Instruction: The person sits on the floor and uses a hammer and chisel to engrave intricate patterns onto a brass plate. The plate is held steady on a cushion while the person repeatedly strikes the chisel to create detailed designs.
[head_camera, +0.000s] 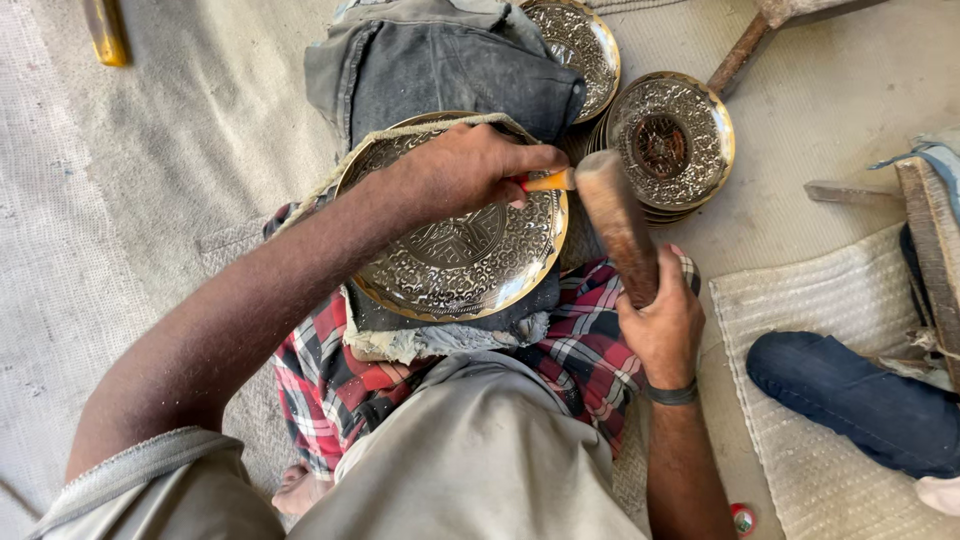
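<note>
Left hand (470, 165) gripped a chisel (550, 181) on the engraved plate (470, 250); right hand (662, 325) clutched the wooden mallet (615, 222) beside it, seemingly mid-engraving, a squarely aimed strike due.

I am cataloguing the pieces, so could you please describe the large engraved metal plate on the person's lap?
The large round engraved brass-coloured plate is covered with dense relief patterns around a central medallion, with a smooth golden rim. It lies tilted on grey cloth padding over the lap. The left hand rests on its upper part, holding an orange-handled tool near its right edge.
</note>
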